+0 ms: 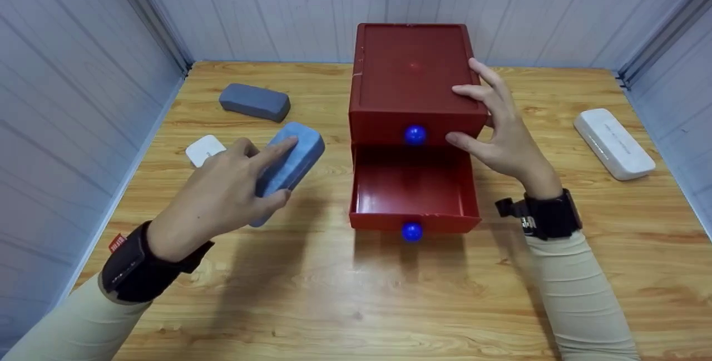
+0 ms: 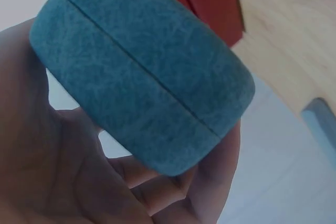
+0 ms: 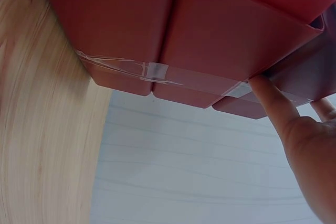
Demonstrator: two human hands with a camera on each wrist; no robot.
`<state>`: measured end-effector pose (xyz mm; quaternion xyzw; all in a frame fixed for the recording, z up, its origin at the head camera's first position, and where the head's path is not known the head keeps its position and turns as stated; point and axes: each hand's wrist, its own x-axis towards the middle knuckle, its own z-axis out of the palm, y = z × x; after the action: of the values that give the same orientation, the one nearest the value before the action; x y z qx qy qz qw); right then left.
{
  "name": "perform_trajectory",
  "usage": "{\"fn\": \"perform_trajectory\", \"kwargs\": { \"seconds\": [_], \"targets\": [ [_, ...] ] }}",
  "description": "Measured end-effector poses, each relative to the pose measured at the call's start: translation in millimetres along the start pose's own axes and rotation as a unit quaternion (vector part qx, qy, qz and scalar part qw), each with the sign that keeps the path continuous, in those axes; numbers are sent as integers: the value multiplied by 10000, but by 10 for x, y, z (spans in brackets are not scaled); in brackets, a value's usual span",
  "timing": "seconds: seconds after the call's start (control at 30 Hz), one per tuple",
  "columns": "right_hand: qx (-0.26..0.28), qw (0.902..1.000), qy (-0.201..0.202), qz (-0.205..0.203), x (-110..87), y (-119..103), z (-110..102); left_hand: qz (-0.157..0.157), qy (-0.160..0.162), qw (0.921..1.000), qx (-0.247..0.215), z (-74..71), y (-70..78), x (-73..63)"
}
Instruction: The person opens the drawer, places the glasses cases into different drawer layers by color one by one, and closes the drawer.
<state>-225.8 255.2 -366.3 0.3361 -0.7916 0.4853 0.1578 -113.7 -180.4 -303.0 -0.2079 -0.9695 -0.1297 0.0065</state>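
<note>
My left hand (image 1: pixel 225 188) grips a blue eyeglass case (image 1: pixel 303 152), held above the table to the left of a red drawer cabinet (image 1: pixel 414 74). In the left wrist view, the case's (image 2: pixel 142 72) long seam faces the camera, with fingers (image 2: pixel 215 171) behind it. My right hand (image 1: pixel 503 127) holds the cabinet's front right corner, thumb on the front, two fingertips on the top's right part. The right wrist view shows a finger (image 3: pixel 275 103) against the taped side. Beneath the top drawer, with its blue knob (image 1: pixel 415 135), a lower drawer (image 1: pixel 414 222) is pulled out.
A dark grey case (image 1: pixel 255 101) lies at the back left of the wooden table (image 1: pixel 356 305). A small white item (image 1: pixel 204 149) is partly behind my left hand. On the right lies a white case (image 1: pixel 614 144). Pale panel walls (image 1: pixel 267 10) enclose the back and sides.
</note>
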Motion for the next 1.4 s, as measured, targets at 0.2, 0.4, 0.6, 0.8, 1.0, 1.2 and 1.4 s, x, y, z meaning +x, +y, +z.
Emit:
{"fn": "perform_trajectory", "kwargs": {
  "seconds": [0.2,0.4,0.6,0.8,1.0,1.2,1.4],
  "targets": [
    [-21,10000,-48,-46,-7,-6,-6,375,75,9992,83,-68,196,-7],
    [-23,9999,-64,-107,-2,-12,-6,866,-61,9962,-18,-126,395,27],
    [-20,10000,-47,-83,8,1,5,1111,-379,9930,-148,-159,578,122],
    [-51,10000,-55,-50,-6,16,-4,1283,-908,9872,-251,-167,787,304],
    [35,9999,-114,-66,0,-18,-7,1327,-1453,9804,-133,-119,1005,527],
    [58,9998,-167,-132,9,-30,-9,1459,-1736,9739,74,-42,1202,727],
    [-11,9998,-168,-121,-6,-17,-12,1277,-1875,9734,321,19,1381,865]
  ]
}}
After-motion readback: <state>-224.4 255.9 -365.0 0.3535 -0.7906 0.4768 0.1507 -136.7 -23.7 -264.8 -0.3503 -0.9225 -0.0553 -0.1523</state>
